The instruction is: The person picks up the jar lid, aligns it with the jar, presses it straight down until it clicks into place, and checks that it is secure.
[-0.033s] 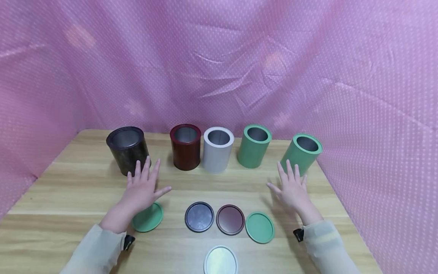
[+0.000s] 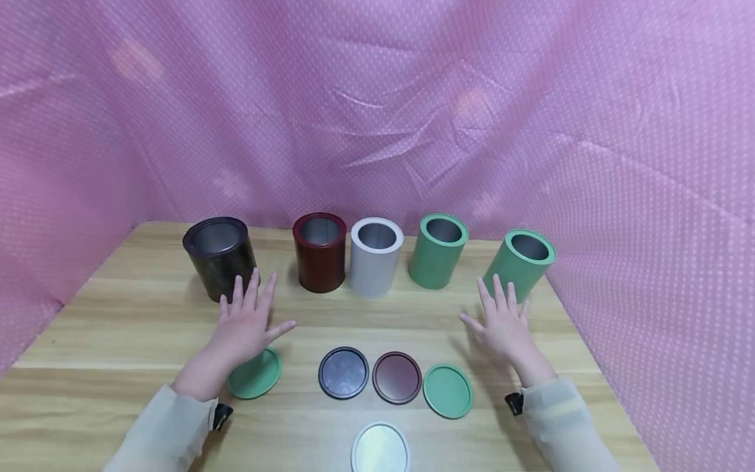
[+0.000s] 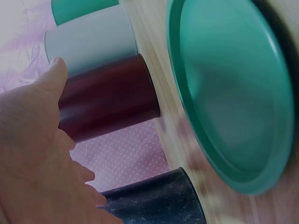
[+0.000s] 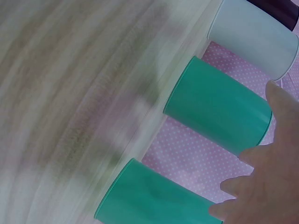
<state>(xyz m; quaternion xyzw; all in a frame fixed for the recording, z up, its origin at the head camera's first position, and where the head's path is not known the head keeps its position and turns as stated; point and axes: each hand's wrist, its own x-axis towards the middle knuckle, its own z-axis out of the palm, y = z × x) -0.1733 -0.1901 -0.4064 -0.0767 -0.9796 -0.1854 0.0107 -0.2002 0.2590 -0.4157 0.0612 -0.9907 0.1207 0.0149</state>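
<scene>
Both hands point(image 2: 244, 328) spread above lids point(image 2: 344, 373)

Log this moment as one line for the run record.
left hand: open, over green lid | right hand: open, near green can | cans: five upright, uncapped | lids: five loose on table

Head view: high, forward and down over the whole desk point(image 2: 118, 308). Wrist views: low, close, sideways along the desk toward the cans; white can point(image 3: 88, 44) shared by both wrist views.
</scene>
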